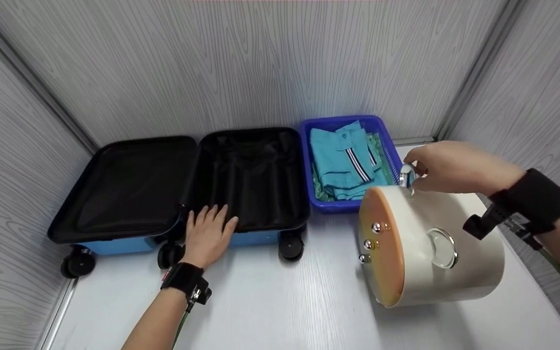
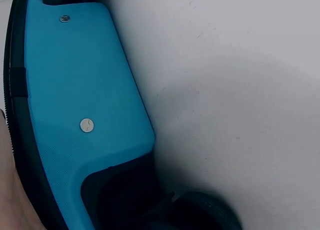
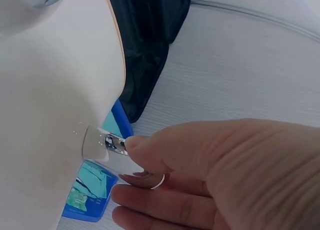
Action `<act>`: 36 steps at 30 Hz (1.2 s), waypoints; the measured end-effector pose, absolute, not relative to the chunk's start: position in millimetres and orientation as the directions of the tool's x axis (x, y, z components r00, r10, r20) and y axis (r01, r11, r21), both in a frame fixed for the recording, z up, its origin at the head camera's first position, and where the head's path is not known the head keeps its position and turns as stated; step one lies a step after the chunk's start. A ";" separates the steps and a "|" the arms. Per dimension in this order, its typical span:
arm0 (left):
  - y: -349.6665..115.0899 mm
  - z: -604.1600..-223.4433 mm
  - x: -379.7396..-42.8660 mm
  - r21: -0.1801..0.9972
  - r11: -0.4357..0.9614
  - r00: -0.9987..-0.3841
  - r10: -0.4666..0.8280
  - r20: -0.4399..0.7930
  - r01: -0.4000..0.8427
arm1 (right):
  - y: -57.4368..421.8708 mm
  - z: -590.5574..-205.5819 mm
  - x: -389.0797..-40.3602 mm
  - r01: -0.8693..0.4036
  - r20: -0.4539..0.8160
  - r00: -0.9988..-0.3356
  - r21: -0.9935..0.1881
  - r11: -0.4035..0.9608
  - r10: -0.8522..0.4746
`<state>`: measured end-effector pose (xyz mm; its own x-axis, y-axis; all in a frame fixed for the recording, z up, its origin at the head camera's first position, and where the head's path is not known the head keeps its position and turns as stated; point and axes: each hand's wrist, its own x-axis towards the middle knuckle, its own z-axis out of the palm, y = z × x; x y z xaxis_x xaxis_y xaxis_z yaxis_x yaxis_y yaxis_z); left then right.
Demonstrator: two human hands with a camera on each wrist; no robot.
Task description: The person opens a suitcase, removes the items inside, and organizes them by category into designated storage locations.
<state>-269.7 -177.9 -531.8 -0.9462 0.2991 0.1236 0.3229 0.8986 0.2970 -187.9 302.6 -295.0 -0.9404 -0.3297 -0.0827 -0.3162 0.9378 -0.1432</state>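
In the head view my left hand (image 1: 208, 236) rests, fingers extended, on the near rim of an opened blue suitcase (image 1: 255, 184) with black lining. The left wrist view shows the suitcase's blue side (image 2: 85, 90) close up, with a black wheel below. With thumb and fingers, my right hand (image 1: 455, 167) grips the shiny silver handle (image 1: 406, 176) of a cream storage box (image 1: 426, 218). This box lies tilted, its amber see-through front (image 1: 382, 262) with several silver knobs facing left. The same handle (image 3: 116, 144) shows between thumb and fingers in the right wrist view.
Beside the suitcase, a blue plastic basket (image 1: 338, 209) holds folded turquoise clothes (image 1: 343, 160) with striped trim. The suitcase's other half (image 1: 134, 189) lies at the left. Grey wood-grain walls (image 1: 251, 63) close in the white surface (image 1: 280, 301) at the back and both sides.
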 end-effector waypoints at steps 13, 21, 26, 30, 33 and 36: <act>-177.2 -533.8 -266.8 0.301 0.888 -0.936 0.308 0.168 0.347 | 312.7 -288.9 -179.4 -0.303 -0.103 -0.945 -0.091 0.949 -0.311; -179.7 -532.6 -264.5 0.307 0.890 -0.940 0.304 0.153 0.338 | 327.1 -288.8 -179.1 -0.264 -0.117 -0.957 -0.041 0.964 -0.267; -181.1 -533.3 -264.7 0.306 0.892 -0.942 0.298 0.151 0.331 | 337.5 -291.7 -182.2 -0.262 -0.095 -0.960 -0.019 0.965 -0.262; -181.3 -534.2 -265.0 0.310 0.891 -0.942 0.297 0.154 0.332 | 344.4 -294.1 -184.8 -0.266 -0.082 -0.961 0.002 0.964 -0.265; -181.1 -534.8 -264.5 0.318 0.887 -0.942 0.298 0.158 0.334 | 348.8 -295.7 -187.2 -0.272 -0.068 -0.961 0.023 0.962 -0.270; -180.0 -535.1 -263.6 0.325 0.884 -0.941 0.298 0.163 0.336 | 354.2 -298.3 -188.8 -0.272 -0.045 -0.962 0.041 0.961 -0.270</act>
